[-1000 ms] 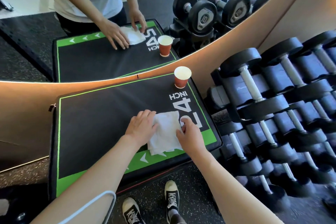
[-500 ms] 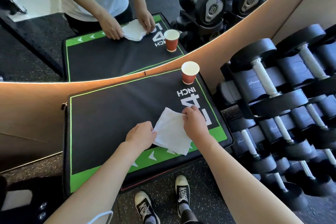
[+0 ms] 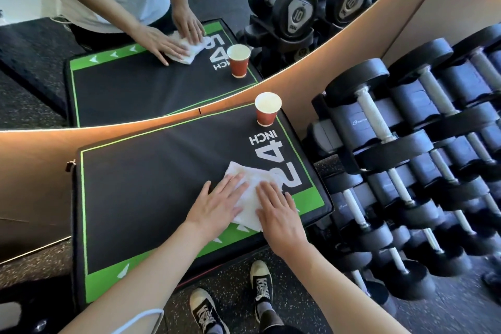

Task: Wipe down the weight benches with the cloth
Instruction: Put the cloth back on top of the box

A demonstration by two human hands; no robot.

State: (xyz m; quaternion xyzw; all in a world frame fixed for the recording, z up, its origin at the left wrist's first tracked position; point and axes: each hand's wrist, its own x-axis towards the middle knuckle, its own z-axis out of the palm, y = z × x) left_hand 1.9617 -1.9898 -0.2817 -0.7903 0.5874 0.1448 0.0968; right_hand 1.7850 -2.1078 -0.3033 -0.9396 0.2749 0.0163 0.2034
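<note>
1. Head view: both hands are flat on the cloth, which lies on the pad near its right end, partly covering the white "24".
2. Left hand has its fingers straight and spread, pressing the cloth's left side; its thumb and palm spill onto bare black pad.
3. Right hand also has straight fingers, pressing the cloth's right side, gripping nothing.
4. The cloth's near corner reaches over the green strip along the pad's front edge, just short of the edge itself.
5. Open room: a broad stretch of black pad runs to the left of the hands, out to the thin green border line.
6. Far right corner: a cup stands upright, well apart from the cloth, close to the pad's back edge.
7. Past the pad's right edge, a rack of dumbbells sits near.
8. Behind the pad, a mirror repeats the scene; whether the pad touches it is hard to tell.
9. Below the front edge, two shoes on speckled floor.
</note>
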